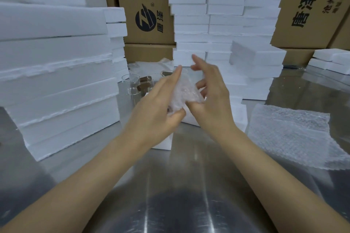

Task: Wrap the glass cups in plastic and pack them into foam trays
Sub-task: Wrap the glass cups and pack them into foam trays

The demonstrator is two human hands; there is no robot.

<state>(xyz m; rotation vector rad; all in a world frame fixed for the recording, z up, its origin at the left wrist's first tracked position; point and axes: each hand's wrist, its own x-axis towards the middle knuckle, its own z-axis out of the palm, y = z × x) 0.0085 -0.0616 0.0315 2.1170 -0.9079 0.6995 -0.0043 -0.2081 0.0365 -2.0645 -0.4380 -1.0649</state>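
Note:
Between both hands, above the table's middle, is a bundle of bubble wrap (184, 91) around a glass cup; the cup itself is mostly hidden. My left hand (159, 108) holds the bundle from the left, thumb curled under it and fingers stretched along its side. My right hand (210, 92) presses it from the right with the thumb, while its fingers are spread and lifted. Under the hands lies a white foam tray (164, 143), largely covered. Behind them stand several bare glass cups (130, 86) with brown cork pieces (144, 83).
Tall piles of white foam trays rise at the left (56, 81) and behind the hands (223, 15). A sheet stack of bubble wrap (291, 134) lies on the shiny metal table (180, 185) at right. Cardboard boxes (147, 5) line the back.

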